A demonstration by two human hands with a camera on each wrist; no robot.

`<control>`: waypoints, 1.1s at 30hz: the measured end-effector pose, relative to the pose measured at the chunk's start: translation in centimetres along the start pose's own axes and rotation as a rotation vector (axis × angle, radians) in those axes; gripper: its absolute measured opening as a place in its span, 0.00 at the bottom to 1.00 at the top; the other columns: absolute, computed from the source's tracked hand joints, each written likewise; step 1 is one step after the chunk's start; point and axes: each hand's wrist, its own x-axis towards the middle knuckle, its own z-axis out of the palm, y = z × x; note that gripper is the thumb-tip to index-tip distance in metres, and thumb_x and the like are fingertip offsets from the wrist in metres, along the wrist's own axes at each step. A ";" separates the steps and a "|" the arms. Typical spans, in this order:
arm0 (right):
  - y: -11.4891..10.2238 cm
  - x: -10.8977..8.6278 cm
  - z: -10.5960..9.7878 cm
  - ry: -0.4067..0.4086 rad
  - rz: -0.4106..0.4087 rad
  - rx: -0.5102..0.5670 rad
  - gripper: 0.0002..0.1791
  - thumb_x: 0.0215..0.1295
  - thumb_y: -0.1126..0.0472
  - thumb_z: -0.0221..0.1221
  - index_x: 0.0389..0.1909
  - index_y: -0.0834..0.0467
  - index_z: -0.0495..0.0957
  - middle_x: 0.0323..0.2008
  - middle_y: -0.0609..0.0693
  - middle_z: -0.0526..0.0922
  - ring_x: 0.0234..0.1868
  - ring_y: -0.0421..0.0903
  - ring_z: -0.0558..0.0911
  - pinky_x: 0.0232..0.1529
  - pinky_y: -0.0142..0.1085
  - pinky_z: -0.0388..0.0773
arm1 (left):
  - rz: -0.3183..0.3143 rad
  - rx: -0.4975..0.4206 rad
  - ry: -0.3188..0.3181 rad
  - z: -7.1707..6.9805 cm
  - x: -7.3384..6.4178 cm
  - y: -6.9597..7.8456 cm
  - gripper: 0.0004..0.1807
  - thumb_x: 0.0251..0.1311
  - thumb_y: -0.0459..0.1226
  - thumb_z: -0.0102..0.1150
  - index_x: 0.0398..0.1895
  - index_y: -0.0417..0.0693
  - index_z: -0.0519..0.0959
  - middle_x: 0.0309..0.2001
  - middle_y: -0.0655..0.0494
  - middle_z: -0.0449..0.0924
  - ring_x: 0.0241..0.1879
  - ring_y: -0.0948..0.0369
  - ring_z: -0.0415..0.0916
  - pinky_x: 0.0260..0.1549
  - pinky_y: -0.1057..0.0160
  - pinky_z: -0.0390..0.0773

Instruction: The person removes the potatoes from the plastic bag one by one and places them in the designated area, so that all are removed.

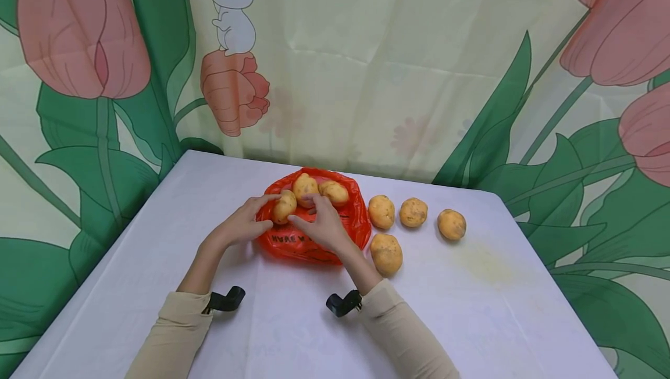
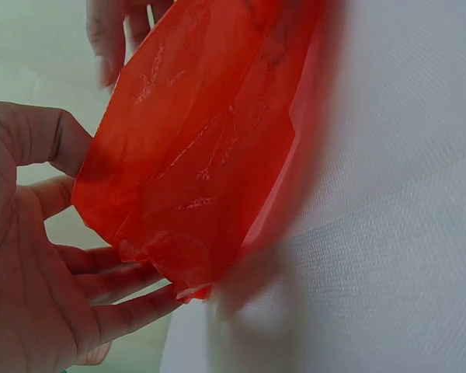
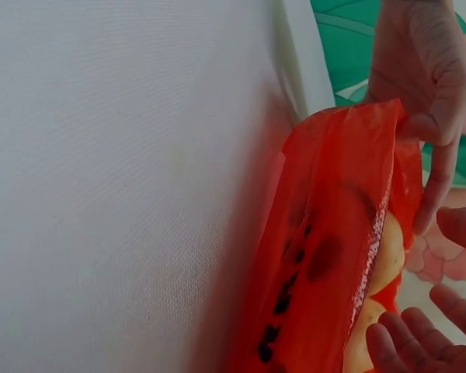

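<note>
A red plastic bag (image 1: 298, 251) with dark lettering lies with its mouth spread, holding the left potato (image 1: 283, 207), the middle potato (image 1: 305, 189) and the right potato (image 1: 334, 193). My left hand (image 1: 243, 223) is at the bag's left rim, thumb and fingers apart, fingertips by the left potato. In the left wrist view the red film (image 2: 194, 155) partly hides those fingertips. Above the bag's front, my right hand (image 1: 325, 226) reaches in with loosely bent fingers near the middle potato. The right wrist view shows it spread and holding nothing.
Right of the bag, on the white-covered table (image 1: 293, 332), lie a front potato (image 1: 386, 254), a potato beside the bag (image 1: 381, 212), another potato (image 1: 413, 212) and a far-right potato (image 1: 452, 224). A printed curtain (image 1: 366, 77) hangs behind the table.
</note>
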 end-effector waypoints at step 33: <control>-1.4 3.1 2.3 -0.045 -0.039 -0.194 0.34 0.62 0.54 0.71 0.67 0.56 0.71 0.63 0.56 0.71 0.64 0.50 0.70 0.65 0.46 0.74 | 0.024 0.007 -0.006 0.0 0.0 -0.3 0.36 0.65 0.36 0.52 0.78 0.45 0.60 0.71 0.33 0.60 0.73 0.38 0.56 0.69 0.30 0.58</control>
